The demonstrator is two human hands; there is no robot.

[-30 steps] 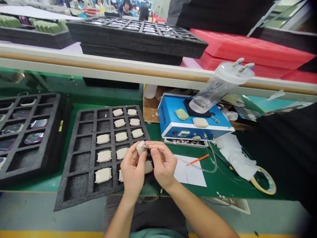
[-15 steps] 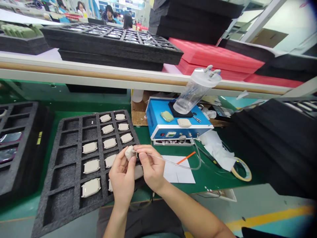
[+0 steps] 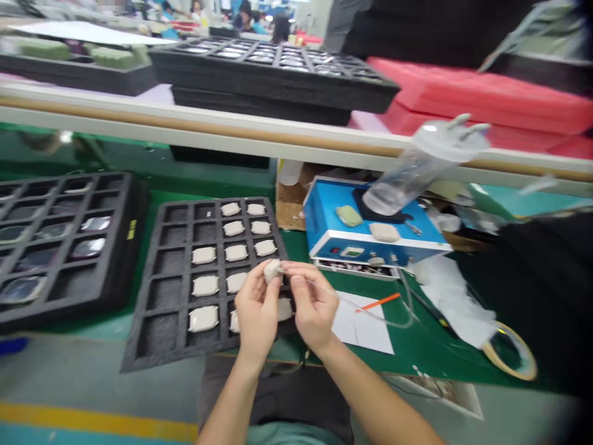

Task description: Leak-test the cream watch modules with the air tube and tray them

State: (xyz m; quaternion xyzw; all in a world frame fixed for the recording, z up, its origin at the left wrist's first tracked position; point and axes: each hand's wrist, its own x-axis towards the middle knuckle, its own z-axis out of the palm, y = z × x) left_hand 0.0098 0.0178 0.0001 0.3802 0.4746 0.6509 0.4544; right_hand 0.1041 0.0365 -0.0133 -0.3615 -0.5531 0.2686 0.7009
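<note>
My left hand (image 3: 259, 309) grips a small beige part (image 3: 273, 270) between thumb and fingers, tilted up above the foam tray. Beside it, my right hand (image 3: 315, 303) pinches the end of a thin clear tube (image 3: 352, 303) against that part; the tip itself is too small to make out. The tube curves right and back to the front of a blue machine (image 3: 319, 216). Under and left of my hands lies the dark foam tray (image 3: 139, 337), with several flat beige pieces (image 3: 204, 318) in its compartments.
A clear cylinder (image 3: 398, 179), a green piece (image 3: 349, 216) and a beige piece (image 3: 384, 232) rest on the machine. White paper (image 3: 370, 330), an orange stick (image 3: 384, 301) and a tape roll (image 3: 528, 358) lie right. Another foam tray (image 3: 111, 266) stands left; a shelf (image 3: 231, 133) crosses behind.
The view has swung left, so the scene sits further right and more of the left tray shows. Both hands keep their hold on the beige part and the tube.
</note>
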